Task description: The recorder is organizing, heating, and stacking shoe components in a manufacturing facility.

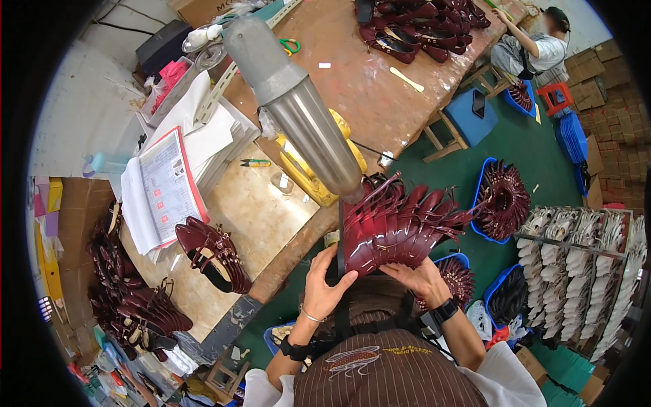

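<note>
A long nested stack of glossy burgundy shoe uppers (400, 227) lies across in front of my body, its loose straps fanning out on the right. My left hand (324, 281) grips the stack's left end, thumb along the near edge. Under its near right side, the fingers of my right hand (420, 279) support it, partly hidden by the uppers. Just above the stack's left end comes the tip of a steel tube (305, 115) with a grey cap, beside a yellow machine part (305, 166). A pair of burgundy strapped shoes (213, 256) sits on the table to the left.
On the bench are a clipboard with papers (166, 190), thread snips (255, 163) and a shoe pile (420, 27). More shoes (129, 292) hang at its left edge. Blue baskets of uppers (502, 200), a blue-topped stool (468, 119), a rack (576, 271) and a seated person (536, 51) are right.
</note>
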